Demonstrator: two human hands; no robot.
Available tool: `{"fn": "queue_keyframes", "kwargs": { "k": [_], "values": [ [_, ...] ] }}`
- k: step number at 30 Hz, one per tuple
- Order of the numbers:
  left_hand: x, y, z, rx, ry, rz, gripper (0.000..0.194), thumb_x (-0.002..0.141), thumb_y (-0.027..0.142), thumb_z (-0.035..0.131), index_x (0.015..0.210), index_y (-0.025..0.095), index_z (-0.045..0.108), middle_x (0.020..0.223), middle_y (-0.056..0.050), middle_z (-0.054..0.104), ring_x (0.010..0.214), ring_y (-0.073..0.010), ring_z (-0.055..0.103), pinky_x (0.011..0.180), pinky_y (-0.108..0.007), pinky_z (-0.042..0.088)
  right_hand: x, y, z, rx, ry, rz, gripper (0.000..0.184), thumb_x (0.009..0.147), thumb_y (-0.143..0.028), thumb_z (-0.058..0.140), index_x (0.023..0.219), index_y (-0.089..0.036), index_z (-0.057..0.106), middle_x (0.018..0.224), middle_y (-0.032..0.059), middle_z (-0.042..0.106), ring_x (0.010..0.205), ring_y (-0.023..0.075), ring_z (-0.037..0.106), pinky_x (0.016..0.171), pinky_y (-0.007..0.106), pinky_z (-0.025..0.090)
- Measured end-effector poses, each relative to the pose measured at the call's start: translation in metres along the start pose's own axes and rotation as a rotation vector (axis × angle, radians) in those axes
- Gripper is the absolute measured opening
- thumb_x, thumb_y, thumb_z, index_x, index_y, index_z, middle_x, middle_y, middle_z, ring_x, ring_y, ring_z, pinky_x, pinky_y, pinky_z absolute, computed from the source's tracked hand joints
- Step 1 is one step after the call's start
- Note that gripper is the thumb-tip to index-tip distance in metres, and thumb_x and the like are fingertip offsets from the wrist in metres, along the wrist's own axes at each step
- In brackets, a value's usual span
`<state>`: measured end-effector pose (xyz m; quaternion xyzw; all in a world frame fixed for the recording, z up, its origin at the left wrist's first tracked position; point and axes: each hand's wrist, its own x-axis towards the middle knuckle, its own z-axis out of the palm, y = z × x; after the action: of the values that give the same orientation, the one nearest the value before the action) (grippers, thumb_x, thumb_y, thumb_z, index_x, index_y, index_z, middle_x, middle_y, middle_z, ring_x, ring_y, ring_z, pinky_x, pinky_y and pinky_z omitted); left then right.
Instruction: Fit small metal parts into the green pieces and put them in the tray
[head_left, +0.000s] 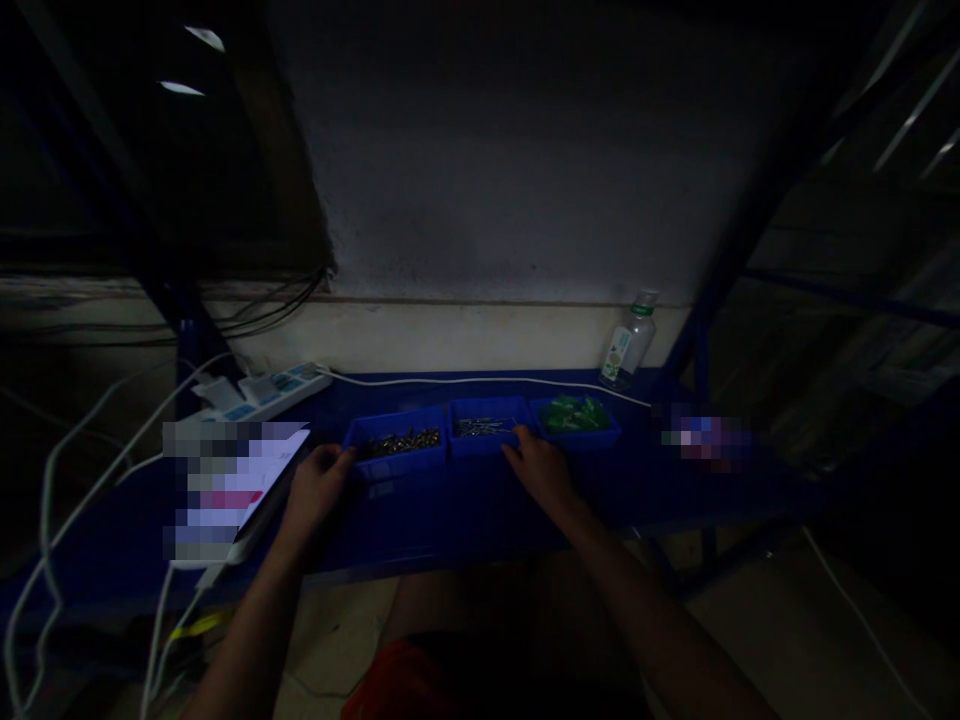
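Observation:
Three small blue bins stand side by side on a blue table. The left bin (396, 463) contains many small brassy metal pieces. In the middle bin (471, 447) lie thin silvery pins or nails. Green pieces, apparently plastic, fill the right bin (616, 438). My left hand (321, 482) is at the left bin's near left corner, fingers curled and thumb against the corner; whatever is between them is too dark to make out. At the middle bin's right front, my right hand (541, 468) has its fingertips over the rim and its thumb outside the front wall.
A tablet-like screen (270, 475), partly pixelated, rests at left. Behind it is a white power strip (289, 390) with plugs and cables. A clear bottle (630, 345) stands at the back right, near a blurred colourful item (709, 440). Blue frame posts flank the table.

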<state>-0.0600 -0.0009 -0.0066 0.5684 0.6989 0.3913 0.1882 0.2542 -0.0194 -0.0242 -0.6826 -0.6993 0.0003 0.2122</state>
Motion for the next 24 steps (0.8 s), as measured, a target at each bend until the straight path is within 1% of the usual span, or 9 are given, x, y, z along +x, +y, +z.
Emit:
{"fn": "queue_keyframes", "kwargs": {
  "k": [3, 6, 9, 12, 14, 15, 18, 21, 24],
  "values": [
    [-0.013, 0.000, -0.004, -0.086, -0.067, -0.041, 0.041, 0.070, 0.054, 0.047, 0.080, 0.015, 0.056, 0.062, 0.000, 0.057, 0.056, -0.0158, 0.054, 0.050, -0.023, 0.041, 0.012, -0.007, 0.002, -0.048, -0.008, 0.031, 0.034, 0.087, -0.041, 0.035, 0.111, -0.018, 0.044, 0.087, 0.0100, 0.064, 0.080, 0.0199, 0.061, 0.069, 0.028, 0.043],
    [-0.028, 0.006, -0.007, -0.145, -0.089, -0.106, 0.040, 0.068, 0.054, 0.050, 0.077, 0.016, 0.054, 0.058, 0.001, 0.056, 0.051, -0.0148, 0.053, 0.046, -0.022, 0.040, 0.025, -0.009, 0.005, -0.024, -0.027, 0.040, 0.035, 0.087, -0.040, 0.036, 0.112, -0.016, 0.043, 0.088, 0.0110, 0.064, 0.082, 0.0199, 0.061, 0.070, 0.028, 0.043],
    [-0.038, 0.014, -0.009, -0.224, -0.121, -0.181, 0.038, 0.065, 0.053, 0.054, 0.075, 0.016, 0.052, 0.055, 0.002, 0.054, 0.047, -0.0140, 0.052, 0.042, -0.022, 0.039, 0.037, -0.003, 0.008, 0.105, -0.040, -0.035, 0.032, 0.087, -0.034, 0.039, 0.114, -0.017, 0.043, 0.092, 0.0094, 0.063, 0.084, 0.0177, 0.060, 0.073, 0.026, 0.042],
    [-0.047, 0.020, -0.008, -0.324, -0.198, -0.240, 0.037, 0.062, 0.051, 0.058, 0.072, 0.016, 0.049, 0.052, 0.003, 0.052, 0.044, -0.0129, 0.051, 0.039, -0.021, 0.037, 0.042, 0.006, 0.012, 0.324, -0.004, -0.115, 0.036, 0.086, -0.028, 0.041, 0.120, -0.017, 0.041, 0.091, 0.0071, 0.063, 0.084, 0.0157, 0.060, 0.077, 0.026, 0.042],
    [-0.054, 0.024, -0.005, -0.379, -0.229, -0.227, 0.036, 0.062, 0.050, 0.060, 0.070, 0.017, 0.047, 0.051, 0.005, 0.050, 0.042, -0.0111, 0.049, 0.038, -0.019, 0.036, 0.040, 0.008, 0.015, 0.512, 0.007, -0.099, 0.041, 0.085, -0.028, 0.042, 0.124, -0.018, 0.036, 0.085, 0.0044, 0.063, 0.077, 0.0140, 0.060, 0.073, 0.026, 0.044],
    [-0.057, 0.027, -0.002, -0.401, -0.242, -0.208, 0.036, 0.062, 0.050, 0.059, 0.069, 0.017, 0.046, 0.051, 0.005, 0.049, 0.042, -0.0104, 0.049, 0.038, -0.019, 0.036, 0.037, 0.007, 0.016, 0.615, -0.007, -0.070, 0.041, 0.085, -0.030, 0.041, 0.124, -0.019, 0.035, 0.080, 0.0025, 0.062, 0.070, 0.0128, 0.060, 0.068, 0.025, 0.045],
    [-0.065, 0.036, 0.010, -0.457, -0.270, -0.152, 0.037, 0.063, 0.050, 0.059, 0.068, 0.017, 0.044, 0.054, 0.006, 0.047, 0.043, -0.0089, 0.048, 0.038, -0.018, 0.037, 0.022, 0.002, 0.019, 0.889, -0.121, -0.013, 0.035, 0.085, -0.038, 0.036, 0.114, -0.019, 0.044, 0.067, -0.0018, 0.058, 0.051, 0.0093, 0.054, 0.048, 0.020, 0.043],
    [-0.069, 0.046, 0.023, -0.528, -0.320, -0.090, 0.035, 0.063, 0.047, 0.061, 0.068, 0.017, 0.042, 0.063, 0.006, 0.048, 0.050, -0.0075, 0.049, 0.045, -0.019, 0.043, 0.007, -0.001, 0.017, 0.987, -0.217, -0.033, 0.033, 0.083, -0.043, 0.037, 0.095, -0.018, 0.054, 0.055, -0.0037, 0.052, 0.045, 0.0084, 0.050, 0.041, 0.017, 0.037],
    [-0.068, 0.056, 0.033, -0.585, -0.393, -0.026, 0.033, 0.065, 0.043, 0.061, 0.067, 0.017, 0.042, 0.067, 0.006, 0.046, 0.057, -0.0072, 0.049, 0.056, -0.022, 0.049, 0.000, 0.007, 0.011, 1.031, -0.181, -0.005, 0.030, 0.080, -0.045, 0.043, 0.087, -0.018, 0.053, 0.057, -0.0047, 0.049, 0.044, 0.0078, 0.047, 0.039, 0.017, 0.035]
  ]
}}
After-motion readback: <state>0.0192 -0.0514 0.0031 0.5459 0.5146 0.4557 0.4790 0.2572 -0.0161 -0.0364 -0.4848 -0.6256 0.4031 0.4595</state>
